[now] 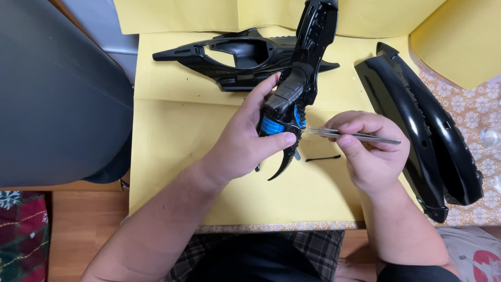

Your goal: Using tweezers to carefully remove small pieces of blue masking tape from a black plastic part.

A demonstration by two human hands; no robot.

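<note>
While the person is leaning over the yellow paper sheet (172,156) that is covering the table, the left hand (245,143) is gripping a glossy black plastic model part (308,52) up off the surface, thumb pressing across its lower front and the other fingers wrapping round behind it. That part is standing nearly upright, tilting a little to the right, with a blue insert (271,125) showing just above the thumb and a curved black claw (284,162) hanging below. The right hand (370,151) is pinching a pair of metal tweezers (349,134), thumb and forefinger pressing together on the shaft, the remaining fingers curling in beneath. The tweezer tips are touching the part right beside the blue insert. Just under the tweezers a thin black rod (322,157) is lying on the paper. Behind the hands a hollow black shell piece (229,55) is resting flat, and off to the right a long black body panel (417,125) is lying diagonally, half over a flowered tablecloth (480,120).
</note>
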